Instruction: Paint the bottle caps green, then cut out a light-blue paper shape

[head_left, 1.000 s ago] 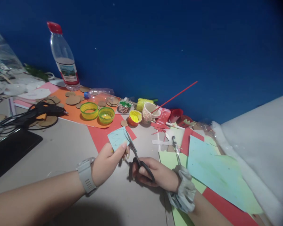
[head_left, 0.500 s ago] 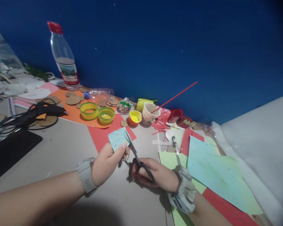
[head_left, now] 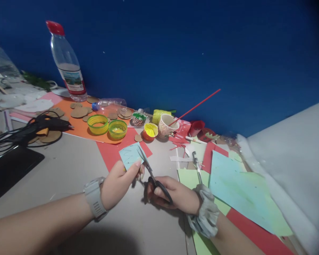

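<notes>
Between the thumb and fingers of my left hand [head_left: 121, 184] is a small piece of light blue paper [head_left: 130, 156] with pen lines drawn on it. My right hand [head_left: 172, 193] grips black-handled scissors [head_left: 148, 166], fingers in the loops. The blades are slightly apart at the paper's right edge, just above my left thumb. Whether they have cut into it is hard to see. Red paper [head_left: 106, 156] lies on the table beyond my left hand.
Yellow-green rings [head_left: 98, 125], a patterned paper cup [head_left: 166, 127] with a red stick [head_left: 199, 104], and a water bottle [head_left: 69, 67] stand at the back. A glue gun [head_left: 53, 124] and a black phone [head_left: 13, 170] lie left. Pens [head_left: 197, 166] and blue-green paper [head_left: 244, 187] lie right.
The view has shifted slightly, so everything sits a little further left. My hands, the paper and the scissors keep nearly the same positions relative to each other.
</notes>
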{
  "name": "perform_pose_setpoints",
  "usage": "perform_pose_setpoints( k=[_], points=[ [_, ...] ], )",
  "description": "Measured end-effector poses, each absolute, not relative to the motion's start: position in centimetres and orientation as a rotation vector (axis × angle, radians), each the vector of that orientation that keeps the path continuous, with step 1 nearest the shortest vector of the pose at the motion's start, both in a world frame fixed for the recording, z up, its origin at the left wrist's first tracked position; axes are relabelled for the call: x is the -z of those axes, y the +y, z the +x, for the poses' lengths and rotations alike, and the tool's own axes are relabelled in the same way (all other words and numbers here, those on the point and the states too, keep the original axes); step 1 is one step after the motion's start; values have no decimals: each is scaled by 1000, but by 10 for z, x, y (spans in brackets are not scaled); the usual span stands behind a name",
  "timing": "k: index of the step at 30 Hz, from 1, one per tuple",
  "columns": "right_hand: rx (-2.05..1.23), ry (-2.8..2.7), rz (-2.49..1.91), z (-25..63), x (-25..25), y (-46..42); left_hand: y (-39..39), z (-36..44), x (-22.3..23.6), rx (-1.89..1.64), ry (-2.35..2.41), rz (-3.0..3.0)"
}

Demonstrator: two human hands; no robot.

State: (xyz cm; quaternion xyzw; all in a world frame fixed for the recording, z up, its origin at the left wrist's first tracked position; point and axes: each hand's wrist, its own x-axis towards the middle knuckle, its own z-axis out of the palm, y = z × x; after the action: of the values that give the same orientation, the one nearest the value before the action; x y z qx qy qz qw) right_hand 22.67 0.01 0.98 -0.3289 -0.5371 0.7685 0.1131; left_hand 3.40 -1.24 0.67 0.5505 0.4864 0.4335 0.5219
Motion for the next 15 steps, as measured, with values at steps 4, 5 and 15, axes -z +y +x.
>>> perform_pose_setpoints(
  k=[4,5,15],
  points=[
    [-2265,-1586,-957,227,-9,1,-12,34,-5,-1043,1156,1316],
    [-2265,-1588,-965,227,-9,1,-12,34,-5,-1045,1153,1319],
    [-2273,-1566,-976,227,-10,0,-11,35,-6,-1042,1150,1332]
  ],
)
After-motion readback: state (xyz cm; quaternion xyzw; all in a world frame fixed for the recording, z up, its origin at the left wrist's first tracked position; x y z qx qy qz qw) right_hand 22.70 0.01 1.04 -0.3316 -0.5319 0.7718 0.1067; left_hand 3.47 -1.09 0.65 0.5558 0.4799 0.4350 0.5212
